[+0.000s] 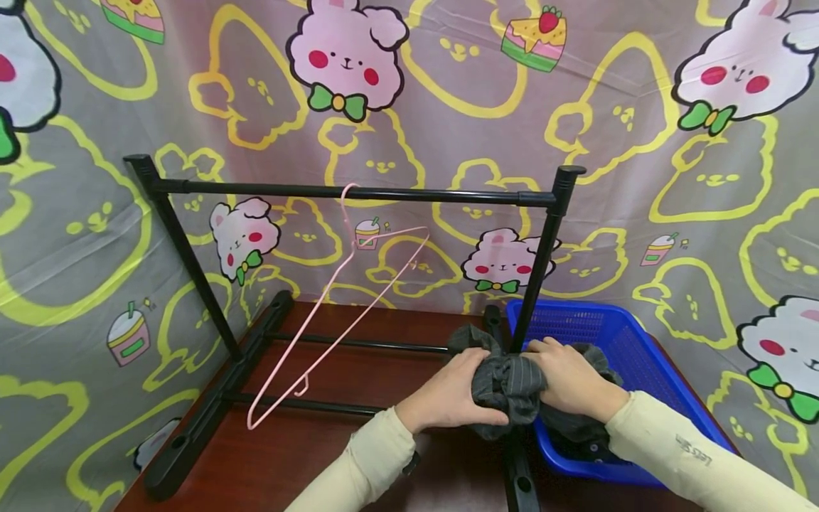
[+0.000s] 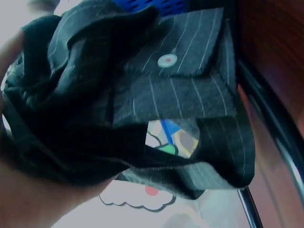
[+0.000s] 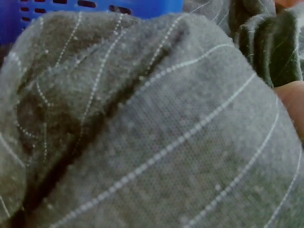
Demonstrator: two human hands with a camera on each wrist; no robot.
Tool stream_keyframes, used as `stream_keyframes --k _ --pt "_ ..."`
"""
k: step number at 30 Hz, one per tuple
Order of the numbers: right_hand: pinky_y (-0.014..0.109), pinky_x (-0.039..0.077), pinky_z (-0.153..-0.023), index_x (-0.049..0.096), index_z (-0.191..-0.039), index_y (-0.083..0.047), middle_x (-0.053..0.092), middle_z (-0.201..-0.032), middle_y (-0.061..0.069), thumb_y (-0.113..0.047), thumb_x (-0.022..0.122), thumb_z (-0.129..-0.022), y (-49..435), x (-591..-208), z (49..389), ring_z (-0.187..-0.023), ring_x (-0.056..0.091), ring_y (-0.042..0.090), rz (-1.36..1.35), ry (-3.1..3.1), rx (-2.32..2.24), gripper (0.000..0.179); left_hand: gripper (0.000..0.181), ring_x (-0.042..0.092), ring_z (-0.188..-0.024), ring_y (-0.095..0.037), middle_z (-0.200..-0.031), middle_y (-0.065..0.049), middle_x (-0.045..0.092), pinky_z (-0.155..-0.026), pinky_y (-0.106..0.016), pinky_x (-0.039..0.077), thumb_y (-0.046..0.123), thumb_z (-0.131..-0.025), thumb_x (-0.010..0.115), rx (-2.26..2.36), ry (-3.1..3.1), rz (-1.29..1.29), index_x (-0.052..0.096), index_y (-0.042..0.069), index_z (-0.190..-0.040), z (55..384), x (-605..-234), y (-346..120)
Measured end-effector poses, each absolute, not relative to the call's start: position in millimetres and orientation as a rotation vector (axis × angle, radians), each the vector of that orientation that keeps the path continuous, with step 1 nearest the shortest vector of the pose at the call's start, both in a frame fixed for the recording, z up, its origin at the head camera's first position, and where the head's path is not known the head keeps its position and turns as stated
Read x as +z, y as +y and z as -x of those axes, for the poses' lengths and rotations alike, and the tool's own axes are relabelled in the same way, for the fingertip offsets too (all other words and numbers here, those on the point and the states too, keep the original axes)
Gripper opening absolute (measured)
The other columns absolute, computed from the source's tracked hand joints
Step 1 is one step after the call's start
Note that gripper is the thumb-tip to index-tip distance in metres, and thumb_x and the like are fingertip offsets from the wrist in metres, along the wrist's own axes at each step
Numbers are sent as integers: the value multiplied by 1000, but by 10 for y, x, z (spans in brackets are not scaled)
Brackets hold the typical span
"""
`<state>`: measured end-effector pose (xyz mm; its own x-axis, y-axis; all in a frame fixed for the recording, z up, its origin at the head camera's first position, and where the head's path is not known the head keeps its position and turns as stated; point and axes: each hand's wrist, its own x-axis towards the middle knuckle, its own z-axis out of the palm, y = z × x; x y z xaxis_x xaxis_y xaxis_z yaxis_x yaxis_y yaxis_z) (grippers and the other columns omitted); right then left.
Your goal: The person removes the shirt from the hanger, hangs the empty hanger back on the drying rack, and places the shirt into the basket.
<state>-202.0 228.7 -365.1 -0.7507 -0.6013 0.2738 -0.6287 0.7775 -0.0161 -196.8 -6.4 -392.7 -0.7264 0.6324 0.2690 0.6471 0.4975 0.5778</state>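
A dark grey pinstriped shirt [image 1: 512, 387] is bunched between both hands, above the right foot of the black rack. My left hand [image 1: 448, 395] grips its left side, thumb below and fingers above. My right hand [image 1: 566, 373] holds its right part, with more cloth hanging under the palm into the blue basket. In the left wrist view, a cuff-like band with a white button [image 2: 167, 60] shows beyond the hand. Striped cloth [image 3: 166, 118] fills most of the right wrist view and hides the right fingers. A pink hanger [image 1: 326, 291] hangs from the rack's top bar.
The black rack [image 1: 435, 193] stands on a reddish-brown table [image 1: 256, 455], its right post just beyond the hands. A blue perforated basket [image 1: 672, 384] sits to the right, with dark clothing inside. A cartoon-printed curtain [image 1: 441, 135] closes off the back and sides.
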Motion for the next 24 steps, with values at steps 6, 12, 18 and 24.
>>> stream_keyframes --k 6,12,18,24 --pt "41 43 -63 70 -99 -17 59 -93 -1 -27 80 -70 2298 -3639 2004 -81 50 20 -922 -2729 190 32 73 54 -110 -16 -122 -5 53 -90 -28 46 39 -73 80 -711 -2544 1064 46 9 -131 1902 -4006 59" --pt "44 33 -74 62 -118 -14 53 -118 8 -33 85 -63 2327 -3561 1955 -106 45 29 -1017 -2686 201 63 51 60 -101 -13 -112 -2 62 -84 -26 49 18 -76 79 -753 -2464 1036 55 10 -121 1917 -4018 54" --pt "43 31 -78 45 -139 -10 46 -134 8 -39 87 -60 2340 -3528 1951 -117 40 27 -1139 -2613 218 94 45 59 -105 -12 -115 -2 62 -88 -24 46 12 -78 76 -751 -2405 1113 57 8 -119 1934 -3992 26" --pt "39 30 -75 49 -136 -16 50 -130 3 -48 82 -66 2348 -3554 1969 -112 43 23 -1224 -2613 257 83 36 59 -101 -10 -110 1 63 -89 -21 44 14 -83 72 -732 -2363 1200 58 10 -116 1939 -3972 25"
